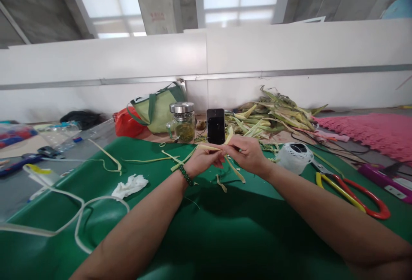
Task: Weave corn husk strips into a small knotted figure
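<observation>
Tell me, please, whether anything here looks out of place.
Only litter: loose leaf strips lie scattered across the green mat, and a crumpled tissue lies among them. Nothing looks spilled or broken.

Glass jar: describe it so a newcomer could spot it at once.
Look past the far edge of the green mat, left of the upright black phone. The glass jar stands there before a green bag; its shiny metal lid and greenish contents set it apart.
</observation>
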Motion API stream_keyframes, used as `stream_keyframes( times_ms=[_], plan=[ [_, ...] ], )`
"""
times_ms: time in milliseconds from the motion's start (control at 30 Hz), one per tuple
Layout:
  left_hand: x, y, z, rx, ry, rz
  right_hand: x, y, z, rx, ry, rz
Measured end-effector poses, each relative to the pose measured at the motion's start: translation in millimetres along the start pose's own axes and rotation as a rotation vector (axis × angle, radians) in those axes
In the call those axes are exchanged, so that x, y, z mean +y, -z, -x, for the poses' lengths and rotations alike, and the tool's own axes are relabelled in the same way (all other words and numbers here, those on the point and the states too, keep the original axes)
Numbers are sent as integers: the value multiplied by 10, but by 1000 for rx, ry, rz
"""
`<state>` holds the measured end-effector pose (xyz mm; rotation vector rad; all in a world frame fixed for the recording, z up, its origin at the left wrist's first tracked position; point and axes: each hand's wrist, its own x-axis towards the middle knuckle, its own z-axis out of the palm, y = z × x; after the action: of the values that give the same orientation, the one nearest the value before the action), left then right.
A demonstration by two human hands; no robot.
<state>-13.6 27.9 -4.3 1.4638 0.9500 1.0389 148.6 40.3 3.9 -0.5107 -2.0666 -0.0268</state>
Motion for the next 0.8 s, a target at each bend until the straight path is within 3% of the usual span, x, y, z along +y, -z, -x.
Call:
stream_keyframes(
  times_ms=[200, 333, 500, 800],
  plan=[
    [48, -61, 36, 59, 42, 43, -16, 36, -53, 32, -111, -22],
    [37, -48, 29, 123, 80, 170, 97, 54, -95, -62, -219, 48],
    [28, -30, 30, 44, 101, 308, 221, -78, -26, -256, -416, 129],
    [-5, -166, 114, -158, 96, 440, 268, -408, 131, -235, -581, -225]
  ],
)
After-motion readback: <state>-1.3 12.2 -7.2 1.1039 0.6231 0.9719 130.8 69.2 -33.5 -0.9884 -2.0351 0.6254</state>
